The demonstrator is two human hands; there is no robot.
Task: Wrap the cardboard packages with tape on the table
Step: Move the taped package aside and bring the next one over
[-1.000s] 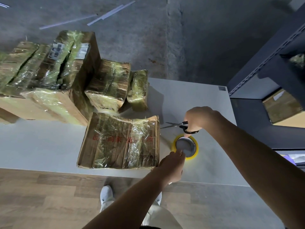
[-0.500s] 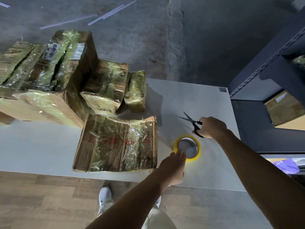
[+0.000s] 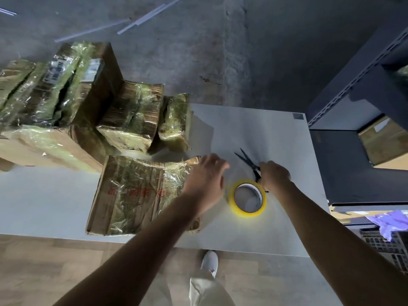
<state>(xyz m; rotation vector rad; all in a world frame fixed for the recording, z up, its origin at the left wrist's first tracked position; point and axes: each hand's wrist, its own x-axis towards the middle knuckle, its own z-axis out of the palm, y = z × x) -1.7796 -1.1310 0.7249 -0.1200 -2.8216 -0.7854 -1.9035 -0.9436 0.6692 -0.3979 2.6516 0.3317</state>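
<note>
Head view only.

Flat cardboard package [image 3: 136, 195] is lying on the bench [image 3: 265, 129] near its front edge. It is showing red print and shiny clear film across its top.

Left hand [image 3: 205, 180] is reaching over the package's right edge, back of the hand up. Fingers are stretching out toward the far right, loosely spread, and nothing is showing in them. Can't tell whether the palm is touching the package.

Right hand [image 3: 274, 175] is curling round the handles of black scissors [image 3: 247, 161]. The blades are standing apart and pointing away, up and to the left, over bare bench.

Yellow tape roll [image 3: 245, 214] is lying flat on the bench between the two hands, just beside the right hand and the package's right edge.

Further packages are sitting behind the flat one, all film-wrapped: a big stack [image 3: 55, 96] on the far left, a mid-size bundle [image 3: 132, 115] beside it, and a small bundle [image 3: 176, 122] to the right of that one.

Dark metal shelf rack [image 3: 364, 85] is standing at the bench's right end, with a cardboard box [image 3: 384, 140] sitting inside it. Purple cloth [image 3: 393, 221] is lying lower right. White shoe [image 3: 209, 260] is showing below the bench's front edge.
</note>
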